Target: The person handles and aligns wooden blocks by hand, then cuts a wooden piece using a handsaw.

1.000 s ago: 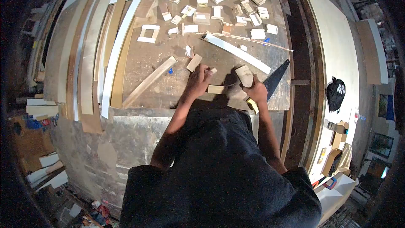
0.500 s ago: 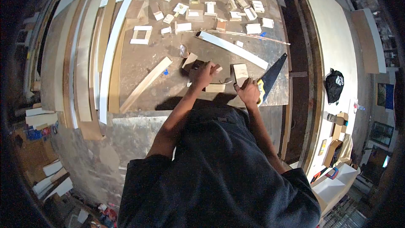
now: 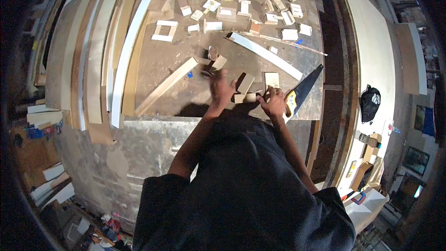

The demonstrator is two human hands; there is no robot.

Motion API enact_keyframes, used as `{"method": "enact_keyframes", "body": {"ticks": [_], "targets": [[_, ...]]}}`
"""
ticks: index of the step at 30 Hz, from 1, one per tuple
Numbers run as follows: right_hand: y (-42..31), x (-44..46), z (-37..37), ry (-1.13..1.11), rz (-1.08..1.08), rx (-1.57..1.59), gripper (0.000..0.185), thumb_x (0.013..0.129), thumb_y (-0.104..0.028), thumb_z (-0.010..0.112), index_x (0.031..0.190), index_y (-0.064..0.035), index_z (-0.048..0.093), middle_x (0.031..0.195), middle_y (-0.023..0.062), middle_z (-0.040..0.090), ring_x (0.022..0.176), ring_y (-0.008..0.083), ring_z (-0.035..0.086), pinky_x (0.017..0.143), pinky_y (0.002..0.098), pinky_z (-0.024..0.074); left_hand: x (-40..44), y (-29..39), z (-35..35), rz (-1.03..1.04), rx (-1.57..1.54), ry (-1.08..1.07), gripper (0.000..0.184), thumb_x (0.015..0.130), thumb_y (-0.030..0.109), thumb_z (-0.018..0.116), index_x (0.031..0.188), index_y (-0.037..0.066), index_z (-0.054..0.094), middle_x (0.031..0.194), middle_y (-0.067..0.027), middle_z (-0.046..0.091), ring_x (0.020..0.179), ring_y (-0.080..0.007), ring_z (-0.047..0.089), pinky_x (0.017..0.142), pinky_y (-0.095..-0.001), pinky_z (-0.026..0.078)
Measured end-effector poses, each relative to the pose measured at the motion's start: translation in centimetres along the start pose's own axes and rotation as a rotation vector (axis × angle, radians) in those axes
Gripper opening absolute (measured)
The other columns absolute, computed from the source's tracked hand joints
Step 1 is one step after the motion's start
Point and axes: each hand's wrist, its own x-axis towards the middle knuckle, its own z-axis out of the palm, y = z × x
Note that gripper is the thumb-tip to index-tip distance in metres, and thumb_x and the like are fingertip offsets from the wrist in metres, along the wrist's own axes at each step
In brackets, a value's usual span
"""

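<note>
My left hand (image 3: 221,89) is over the bench with its thumb apart from its fingers, just below a small wood block (image 3: 219,62). Between my hands, another block (image 3: 245,83) stands tilted beside a short flat piece (image 3: 245,98). My right hand (image 3: 274,103) has its fingers around the near end of a pale rectangular block (image 3: 272,80). Close to its right side lies a handsaw (image 3: 304,92) with a yellow and black handle.
Many small wooden assemblies (image 3: 244,7) cover the bench's far part. A white strip (image 3: 269,57) and a wood strip (image 3: 167,86) lie diagonally. Long boards (image 3: 96,56) line the left side. A black pouch (image 3: 370,104) lies on the board at right.
My left hand has let go of a small block, which now stands between my hands, and has moved left. The pale block in my right hand was lowered from a tilt onto the bench.
</note>
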Motion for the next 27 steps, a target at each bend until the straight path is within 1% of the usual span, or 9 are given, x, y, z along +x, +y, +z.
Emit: {"method": "enact_keyframes", "body": {"ticks": [3,5,7,11,13,14,17,23,27], "targets": [[1.6,-0.5,2.0,-0.029,-0.073,0.009,0.063,0.077,-0.044,0.08,0.127,-0.01,0.06,0.113,0.0121,0.061,0.11,0.0347,0.057,0.094,0.0545,0.0425,-1.5,0.0,-2.2,-0.158,0.305,0.095,0.083,0.073,0.037,0.082,0.137,0.0,0.045,0.131,-0.0242,0.054,0.123,-0.0408,0.049,0.097,-0.0555,0.045],[2.2,-1.0,3.1,-0.023,-0.185,0.088,0.062,0.074,-0.037,0.084,0.125,-0.0113,0.06,0.11,0.011,0.061,0.107,0.0346,0.059,0.089,0.0529,0.0431,-2.2,-0.6,-3.0,-0.296,0.298,-0.118,0.078,0.072,0.035,0.08,0.134,0.0,0.047,0.132,-0.0233,0.053,0.124,-0.0404,0.049,0.097,-0.0558,0.045],[1.5,-1.3,2.4,-0.031,-0.244,0.15,0.062,0.072,-0.031,0.086,0.125,-0.0124,0.06,0.11,0.0108,0.061,0.105,0.0347,0.059,0.085,0.0512,0.0435,-2.4,-1.9,-2.6,-0.231,0.27,-0.058,0.063,0.071,0.029,0.08,0.122,0.0,0.057,0.121,-0.0202,0.061,0.114,-0.0382,0.057,0.091,-0.0542,0.049],[0.7,-1.5,2.4,-0.01,-0.326,0.124,0.065,0.071,-0.031,0.086,0.127,-0.0132,0.059,0.112,0.0107,0.061,0.107,0.0342,0.059,0.084,0.0508,0.044,-2.9,-2.6,-3.7,-0.195,-0.284,-0.022,0.036,0.072,0.019,0.083,0.1,0.001,0.068,0.09,-0.0107,0.07,0.085,-0.0283,0.068,0.072,-0.0393,0.054],[0.7,-1.4,2.6,-0.004,-0.34,0.105,0.067,0.07,-0.032,0.086,0.128,-0.013,0.059,0.113,0.0104,0.061,0.107,0.034,0.059,0.084,0.0505,0.0443,-3.6,-1.9,-5.2,-0.599,-1.198,-0.275,0.031,0.083,0.017,0.078,0.108,0.002,0.067,0.1,-0.0095,0.071,0.09,-0.0243,0.067,0.076,-0.035,0.054],[0.8,-1.3,2.6,-0.003,-0.336,0.11,0.067,0.07,-0.032,0.086,0.128,-0.013,0.059,0.113,0.0104,0.061,0.107,0.034,0.059,0.084,0.0505,0.0443,-4.2,-2.2,-5.5,-0.575,-1.385,-0.318,0.032,0.091,0.011,0.07,0.121,0.002,0.063,0.114,-0.0108,0.07,0.095,-0.0237,0.067,0.079,-0.0353,0.054],[0.8,-0.9,2.5,0.004,-0.305,0.124,0.066,0.072,-0.034,0.085,0.129,-0.0124,0.059,0.112,0.0104,0.061,0.107,0.0335,0.059,0.084,0.0499,0.0452,-4.2,4.2,-11.4,-0.521,-1.795,-0.419,0.049,0.09,0.013,0.069,0.134,-0.001,0.054,0.131,-0.0155,0.062,0.106,-0.0259,0.064,0.087,-0.0385,0.053],[-0.3,0.3,1.5,0.007,-0.318,0.138,0.061,0.075,-0.032,0.083,0.127,-0.0106,0.058,0.111,0.0113,0.061,0.104,0.0336,0.06,0.082,0.0497,0.0456,-4.1,8.2,-15.7,-0.285,-2.105,-0.566,0.078,0.082,0.029,0.072,0.144,-0.006,0.042,0.147,-0.021,0.049,0.121,-0.0319,0.056,0.098,-0.0454,0.046],[-0.4,1.3,2.0,-0.002,-0.345,0.122,0.06,0.076,-0.031,0.083,0.126,-0.0104,0.058,0.113,0.0117,0.06,0.104,0.034,0.06,0.082,0.0495,0.0452,-3.8,10.7,-17.4,-0.039,-2.317,-0.664,0.073,0.08,0.037,0.066,0.137,-0.006,0.051,0.121,-0.0172,0.06,0.102,-0.0323,0.057,0.088,-0.0422,0.047]]}}
